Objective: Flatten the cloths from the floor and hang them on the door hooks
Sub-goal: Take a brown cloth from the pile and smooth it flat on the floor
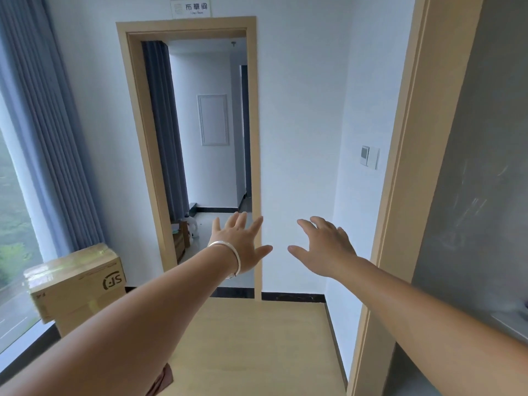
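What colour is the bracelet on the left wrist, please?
Silver, a plain metal bracelet behind the left hand; the head view shows it.

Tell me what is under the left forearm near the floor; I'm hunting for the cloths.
A bit of brown cloth pokes out beneath the left forearm, on the wooden floor. The forearm covers the rest, so its full shape is hidden.

Both bare forearms extend forward at chest height, the left hand (243,242), with a silver metal bangle (228,260) on its wrist, and the right hand (324,248) spread, fingers relaxed, holding nothing.
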`<state>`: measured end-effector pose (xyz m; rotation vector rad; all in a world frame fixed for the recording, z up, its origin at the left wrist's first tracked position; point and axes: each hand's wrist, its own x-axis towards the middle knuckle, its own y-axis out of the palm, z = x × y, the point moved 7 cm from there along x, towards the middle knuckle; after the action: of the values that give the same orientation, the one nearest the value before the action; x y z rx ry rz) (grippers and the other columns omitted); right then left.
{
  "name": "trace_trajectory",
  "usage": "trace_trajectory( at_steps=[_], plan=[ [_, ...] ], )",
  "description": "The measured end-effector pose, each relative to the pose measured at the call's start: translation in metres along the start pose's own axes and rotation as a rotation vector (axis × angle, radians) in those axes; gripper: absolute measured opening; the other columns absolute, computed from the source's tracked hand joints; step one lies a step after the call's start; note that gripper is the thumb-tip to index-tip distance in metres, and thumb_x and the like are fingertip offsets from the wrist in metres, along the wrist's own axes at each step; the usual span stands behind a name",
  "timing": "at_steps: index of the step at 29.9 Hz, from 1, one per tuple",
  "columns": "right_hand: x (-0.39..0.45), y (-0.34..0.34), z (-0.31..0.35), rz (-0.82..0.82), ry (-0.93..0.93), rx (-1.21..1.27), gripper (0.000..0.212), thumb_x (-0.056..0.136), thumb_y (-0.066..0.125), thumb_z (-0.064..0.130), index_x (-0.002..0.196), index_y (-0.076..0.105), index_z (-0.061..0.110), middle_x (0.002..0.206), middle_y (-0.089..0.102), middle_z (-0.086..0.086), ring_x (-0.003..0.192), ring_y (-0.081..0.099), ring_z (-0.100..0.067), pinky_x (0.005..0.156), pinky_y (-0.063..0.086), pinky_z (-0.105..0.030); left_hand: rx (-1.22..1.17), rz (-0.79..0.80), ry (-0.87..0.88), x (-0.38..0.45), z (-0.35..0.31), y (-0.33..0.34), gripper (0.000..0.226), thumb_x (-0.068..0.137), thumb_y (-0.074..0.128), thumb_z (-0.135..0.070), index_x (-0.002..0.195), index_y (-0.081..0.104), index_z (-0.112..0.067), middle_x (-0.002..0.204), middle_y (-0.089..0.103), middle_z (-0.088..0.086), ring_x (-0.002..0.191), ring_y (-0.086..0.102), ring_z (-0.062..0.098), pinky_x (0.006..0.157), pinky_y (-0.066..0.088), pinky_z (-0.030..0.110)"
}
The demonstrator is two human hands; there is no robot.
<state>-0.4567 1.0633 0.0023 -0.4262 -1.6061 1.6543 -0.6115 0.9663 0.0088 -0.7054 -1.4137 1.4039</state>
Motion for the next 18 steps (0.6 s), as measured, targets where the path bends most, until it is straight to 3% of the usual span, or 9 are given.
trace_trajectory(
  at_steps=[18],
  plan=[
    [0.310,0.080,-0.041,0.007,0.103,-0.054,0.071,0.091,0.041,0.062,0.151,0.019,0.029,0.159,0.015,-0.002,0.145,0.015,-0.019,0.118,0.012,-0.047,-0.181,0.002,0.043,0.340,0.075,0.091,0.073,0.090,0.024,-0.068,0.150,0.002,-0.033,0.159,0.008,0.004,0.147,0.001,0.023,0.116,0.002,0.057]
  ],
)
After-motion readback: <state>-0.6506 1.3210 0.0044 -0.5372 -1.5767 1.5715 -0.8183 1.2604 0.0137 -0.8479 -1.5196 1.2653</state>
